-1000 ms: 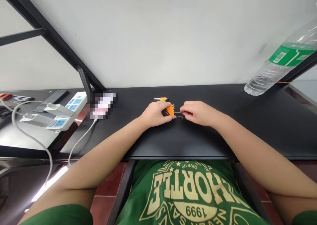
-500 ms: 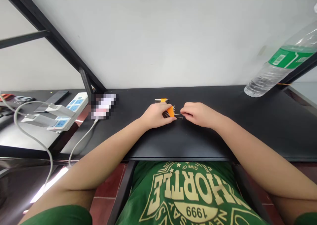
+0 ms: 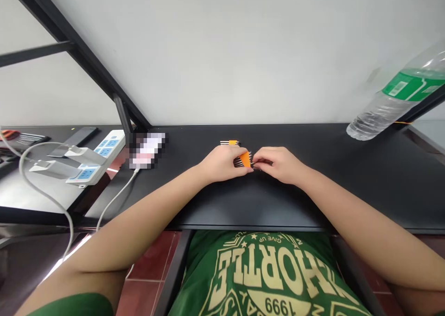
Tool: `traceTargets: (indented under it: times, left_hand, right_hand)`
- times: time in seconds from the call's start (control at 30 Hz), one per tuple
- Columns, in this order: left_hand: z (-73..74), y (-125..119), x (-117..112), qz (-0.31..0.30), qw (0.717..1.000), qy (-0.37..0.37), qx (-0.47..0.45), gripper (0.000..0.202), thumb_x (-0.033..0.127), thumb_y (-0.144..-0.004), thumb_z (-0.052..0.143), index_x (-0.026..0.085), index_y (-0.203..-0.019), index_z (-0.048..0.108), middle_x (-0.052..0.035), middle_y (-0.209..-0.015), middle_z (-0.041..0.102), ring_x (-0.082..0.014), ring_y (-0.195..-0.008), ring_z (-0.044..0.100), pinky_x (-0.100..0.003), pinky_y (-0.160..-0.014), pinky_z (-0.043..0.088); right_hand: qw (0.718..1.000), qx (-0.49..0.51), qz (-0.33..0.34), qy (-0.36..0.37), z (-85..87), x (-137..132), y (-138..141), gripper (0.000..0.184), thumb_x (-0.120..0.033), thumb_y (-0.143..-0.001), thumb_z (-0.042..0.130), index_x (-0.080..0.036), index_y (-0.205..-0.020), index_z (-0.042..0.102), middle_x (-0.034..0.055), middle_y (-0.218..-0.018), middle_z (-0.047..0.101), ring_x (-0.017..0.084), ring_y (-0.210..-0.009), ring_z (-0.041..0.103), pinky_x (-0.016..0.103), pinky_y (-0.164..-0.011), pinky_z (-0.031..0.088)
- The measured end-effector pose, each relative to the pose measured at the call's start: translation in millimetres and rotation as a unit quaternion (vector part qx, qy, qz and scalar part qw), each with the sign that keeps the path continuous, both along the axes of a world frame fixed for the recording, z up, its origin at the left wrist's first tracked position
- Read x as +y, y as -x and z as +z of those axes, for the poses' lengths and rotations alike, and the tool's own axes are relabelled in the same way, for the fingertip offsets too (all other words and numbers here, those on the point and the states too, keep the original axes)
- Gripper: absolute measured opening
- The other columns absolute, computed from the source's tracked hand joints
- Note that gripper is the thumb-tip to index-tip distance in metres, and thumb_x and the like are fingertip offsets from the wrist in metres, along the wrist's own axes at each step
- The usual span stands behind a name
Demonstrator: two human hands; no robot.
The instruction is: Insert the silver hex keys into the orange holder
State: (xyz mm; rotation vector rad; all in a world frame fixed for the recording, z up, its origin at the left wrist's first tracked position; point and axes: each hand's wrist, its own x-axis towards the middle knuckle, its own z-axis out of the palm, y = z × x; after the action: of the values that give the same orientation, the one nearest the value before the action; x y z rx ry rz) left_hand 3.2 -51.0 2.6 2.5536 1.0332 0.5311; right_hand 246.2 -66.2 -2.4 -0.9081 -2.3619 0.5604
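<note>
My left hand (image 3: 222, 165) is closed around an orange hex key holder (image 3: 245, 159), thumb below and fingers above. Several metal hex keys stick out on both sides of it. Close by on the right, my right hand (image 3: 280, 164) pinches the end of a hex key (image 3: 252, 163) against the holder's right side; its fingertips hide most of that key. Just behind my left hand, a second orange holder with hex keys (image 3: 233, 142) lies on the black table (image 3: 215, 205).
A phone with a blurred screen (image 3: 148, 150) lies to the left, on a white cable. Further left is a white power strip (image 3: 104, 149) with plugged-in chargers. At the back right a water bottle (image 3: 385, 103) stands near the wall. A black frame post (image 3: 122, 112) rises at the left.
My right hand has come closer to the holder, and the hex key between its fingers now shows less. The holder appears slightly further right in view.
</note>
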Motion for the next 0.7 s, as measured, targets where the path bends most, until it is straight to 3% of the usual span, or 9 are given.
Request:
traceTargets:
  times: [0.13, 0.27, 0.47, 0.57, 0.7]
  left_hand:
    - [2.1, -5.9, -1.8, -0.005, 1.0, 0.001, -0.005, 0.03, 0.049, -0.086, 0.074, 0.021, -0.093, 0.067, -0.0013, -0.085, 0.069, -0.0179, -0.079, 0.063, -0.029, -0.07, 0.042]
    - [-4.3, -10.7, -4.2, 0.001, 1.0, 0.0, -0.012, 0.031, 0.048, -0.087, 0.074, 0.021, -0.102, 0.069, -0.0024, -0.091, 0.072, -0.0193, -0.084, 0.066, -0.03, -0.073, 0.044]
    - [-15.1, -8.6, -3.8, 0.01, 1.0, 0.002, -0.023, 0.036, 0.051, -0.088, 0.074, 0.021, -0.107, 0.07, -0.0035, -0.095, 0.074, -0.0207, -0.088, 0.068, -0.03, -0.076, 0.047]
    - [-17.5, -2.7, -1.1, 0.019, 0.999, -0.016, -0.02, 0.037, 0.051, -0.089, 0.073, 0.021, -0.111, 0.069, -0.0032, -0.095, 0.074, -0.021, -0.088, 0.068, -0.031, -0.077, 0.047]
    - [-19.9, 7.0, 4.6, 0.04, 0.999, -0.027, -0.017, 0.036, 0.048, -0.088, 0.073, 0.023, -0.112, 0.068, -0.0033, -0.102, 0.074, -0.0224, -0.094, 0.069, -0.032, -0.081, 0.049]
  right_hand:
    - [1.0, -0.003, 0.009, 0.005, -0.1, 0.6, -3.2, 0.018, -0.012, -0.092, 0.064, -0.02, -0.078, 0.071, -0.0005, -0.078, 0.073, 0.013, -0.07, 0.064, 0.025, -0.068, 0.046]
    - [0.996, -0.067, 0.002, -0.059, -2.4, -0.3, -4.0, 0.027, -0.021, -0.098, 0.061, -0.019, -0.072, 0.068, 0.0016, -0.071, 0.07, 0.013, -0.065, 0.06, 0.027, -0.064, 0.041]
    - [0.969, -0.216, -0.013, -0.115, -3.1, -2.7, -1.8, 0.034, -0.03, -0.105, 0.051, -0.018, -0.08, 0.071, 0.0039, -0.078, 0.067, 0.015, -0.067, 0.055, 0.031, -0.061, 0.032]
    - [0.968, -0.237, -0.035, -0.072, -1.2, -1.2, -4.1, 0.023, -0.032, -0.101, 0.057, -0.019, -0.091, 0.073, 0.0041, -0.091, 0.068, 0.016, -0.074, 0.059, 0.03, -0.062, 0.035]
    - [0.966, -0.257, -0.021, -0.017, -1.6, 2.7, -4.2, 0.018, -0.026, -0.098, 0.061, -0.02, -0.11, 0.073, 0.0076, -0.112, 0.068, 0.021, -0.097, 0.064, 0.031, -0.077, 0.045]
